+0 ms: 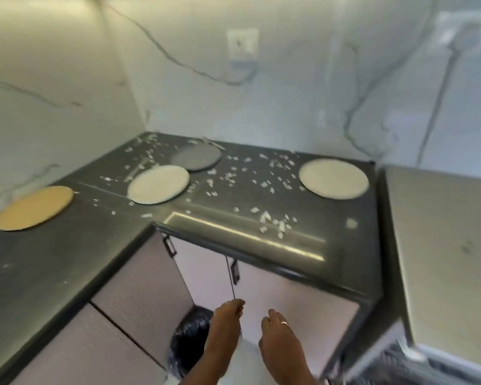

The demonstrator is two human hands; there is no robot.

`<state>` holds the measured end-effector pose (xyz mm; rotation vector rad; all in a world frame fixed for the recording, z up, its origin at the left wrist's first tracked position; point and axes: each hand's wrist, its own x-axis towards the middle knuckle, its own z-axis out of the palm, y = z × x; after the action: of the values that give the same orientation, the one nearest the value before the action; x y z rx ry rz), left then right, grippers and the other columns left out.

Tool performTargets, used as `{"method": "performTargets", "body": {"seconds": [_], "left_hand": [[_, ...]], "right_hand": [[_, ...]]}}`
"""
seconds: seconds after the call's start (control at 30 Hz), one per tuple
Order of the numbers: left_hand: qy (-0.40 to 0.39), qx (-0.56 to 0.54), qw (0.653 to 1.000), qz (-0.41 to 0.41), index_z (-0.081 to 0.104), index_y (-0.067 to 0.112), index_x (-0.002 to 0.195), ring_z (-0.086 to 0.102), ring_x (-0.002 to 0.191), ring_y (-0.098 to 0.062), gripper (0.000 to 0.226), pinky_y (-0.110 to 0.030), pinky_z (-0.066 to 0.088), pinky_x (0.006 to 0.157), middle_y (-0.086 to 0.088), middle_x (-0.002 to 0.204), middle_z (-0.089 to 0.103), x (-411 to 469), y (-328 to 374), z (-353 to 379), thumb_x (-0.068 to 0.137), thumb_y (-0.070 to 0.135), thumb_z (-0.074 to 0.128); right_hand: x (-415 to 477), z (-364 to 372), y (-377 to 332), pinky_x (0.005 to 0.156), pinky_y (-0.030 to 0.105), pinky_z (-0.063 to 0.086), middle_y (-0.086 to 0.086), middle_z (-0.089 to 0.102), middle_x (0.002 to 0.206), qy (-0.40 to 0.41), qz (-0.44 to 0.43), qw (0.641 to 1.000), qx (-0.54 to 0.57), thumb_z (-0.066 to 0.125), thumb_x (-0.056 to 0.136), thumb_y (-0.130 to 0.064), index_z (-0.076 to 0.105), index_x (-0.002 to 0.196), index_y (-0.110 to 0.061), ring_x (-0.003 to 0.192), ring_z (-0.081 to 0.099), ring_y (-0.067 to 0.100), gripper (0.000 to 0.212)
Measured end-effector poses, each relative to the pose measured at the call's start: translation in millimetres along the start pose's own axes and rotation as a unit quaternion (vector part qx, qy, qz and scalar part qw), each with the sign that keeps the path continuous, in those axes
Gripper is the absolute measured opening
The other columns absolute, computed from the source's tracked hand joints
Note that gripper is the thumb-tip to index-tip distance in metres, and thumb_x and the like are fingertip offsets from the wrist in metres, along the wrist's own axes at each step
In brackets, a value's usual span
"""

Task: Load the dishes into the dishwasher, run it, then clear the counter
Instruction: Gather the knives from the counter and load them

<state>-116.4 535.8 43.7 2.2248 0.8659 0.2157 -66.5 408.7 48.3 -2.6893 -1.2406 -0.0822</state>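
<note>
Scrap-strewn counter (pixel 67 273); left hand (pixel 227 323) and right hand (pixel 278 336), lower centre, apparently slack and empty; plates (pixel 333 177) are best lifted level.

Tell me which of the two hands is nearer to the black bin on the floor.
Left. The left hand is just right of the black bin; the right hand is farther right, beyond the left one.

bin (pixel 190 339) part-hid by left hand (pixel 226 319) | utensil (pixel 213 143) blurry, type unclear

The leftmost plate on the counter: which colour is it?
The leftmost plate is yellow; head view.
</note>
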Motion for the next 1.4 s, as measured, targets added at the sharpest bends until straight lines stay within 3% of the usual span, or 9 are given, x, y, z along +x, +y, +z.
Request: {"method": "performTargets", "body": {"seconds": [0.13,0.37,0.57,0.67,0.8,1.03,1.13,1.27,1.4], "left_hand": [[0.067,0.011,0.997,0.026,0.047,0.02,0.082,0.044,0.078,-0.012,0.025,-0.02,0.029,0.069,0.002,0.082,0.048,63,8,-68,0.087,-0.004,0.046],[0.114,-0.022,0.992,0.049,0.051,0.019,0.078,0.045,0.074,-0.015,0.023,-0.023,0.035,0.061,-0.002,0.078,0.051,166,11,-145,0.084,-0.003,0.046],[0.071,0.048,0.995,0.054,0.062,0.01,0.118,0.058,0.105,-0.023,0.035,-0.028,0.042,0.091,-0.011,0.114,0.065,254,-7,-159,0.088,0.001,0.046],[0.021,0.057,0.996,0.059,0.047,0.016,0.135,0.051,0.119,-0.02,0.053,-0.021,0.033,0.098,-0.008,0.129,0.056,297,-14,-164,0.084,0.004,0.058],[0.009,0.028,0.999,0.034,0.04,0.025,0.14,0.047,0.124,-0.016,0.065,-0.011,0.028,0.096,-0.001,0.137,0.052,338,-30,-184,0.082,0.008,0.064],[0.102,-0.016,0.992,-0.069,0.053,0.024,0.13,0.055,0.117,-0.018,0.042,-0.023,0.037,0.098,-0.001,0.123,0.062,364,-88,-226,0.092,0.008,0.054],[0.12,0.015,0.984,-0.128,0.044,0.029,0.137,0.05,0.122,-0.019,0.042,-0.031,0.036,0.104,0.002,0.131,0.057,364,-119,-248,0.097,0.018,0.046],[0.16,0.045,0.971,-0.173,0.038,0.021,0.14,0.046,0.125,-0.028,0.042,-0.039,0.034,0.108,-0.012,0.136,0.05,361,-156,-285,0.099,0.021,0.038],[0.154,0.194,0.953,-0.175,0.021,0.023,0.147,0.016,0.142,-0.024,0.048,-0.04,0.008,0.116,-0.005,0.152,0.028,355,-198,-315,0.1,0.026,0.031]], "right_hand": [[79,-27,-27,0.046,0.016,0.05,0.008,0.067,0.063,0.031,-0.056,0.998,-0.016,0.09,0.018,-0.021,0.066,0.052,-0.007,0.057,0.066,0.014,0.044],[207,-59,-59,0.051,0.015,0.05,0.007,0.066,0.065,0.073,-0.087,0.993,-0.037,0.089,0.025,-0.021,0.066,0.057,-0.007,0.057,0.066,0.014,0.042],[292,-47,-68,0.062,0.019,0.055,0.007,0.069,0.083,0.057,-0.079,0.995,-0.027,0.087,0.044,-0.018,0.07,0.072,-0.007,0.075,0.068,0.017,0.035],[333,-35,-63,0.088,0.027,0.05,0.012,0.063,0.111,0.03,-0.067,0.997,-0.01,0.066,0.077,-0.015,0.066,0.104,-0.004,0.105,0.062,0.024,0.029],[383,-24,-57,0.104,0.027,0.034,0.009,0.043,0.136,-0.011,-0.091,0.996,0.008,0.039,0.093,-0.016,0.046,0.129,-0.01,0.128,0.04,0.021,0.037],[453,-2,-77,0.094,0.028,0.045,0.01,0.052,0.128,-0.017,-0.11,0.993,0.043,0.045,0.091,-0.01,0.055,0.118,-0.01,0.119,0.051,0.023,0.029],[477,5,-98,0.096,0.026,0.041,0.005,0.048,0.131,-0.028,-0.13,0.99,0.037,0.044,0.093,-0.016,0.051,0.124,-0.014,0.12,0.048,0.018,0.031],[502,2,-141,0.055,0.029,0.054,0.011,0.068,0.084,-0.008,-0.176,0.984,0.015,0.085,0.053,-0.01,0.068,0.076,-0.006,0.07,0.068,0.025,0.029],[534,12,-190,0.076,0.036,0.051,0.016,0.063,0.096,-0.018,-0.189,0.981,0.048,0.065,0.078,-0.006,0.066,0.09,-0.002,0.087,0.062,0.031,0.012]]}}
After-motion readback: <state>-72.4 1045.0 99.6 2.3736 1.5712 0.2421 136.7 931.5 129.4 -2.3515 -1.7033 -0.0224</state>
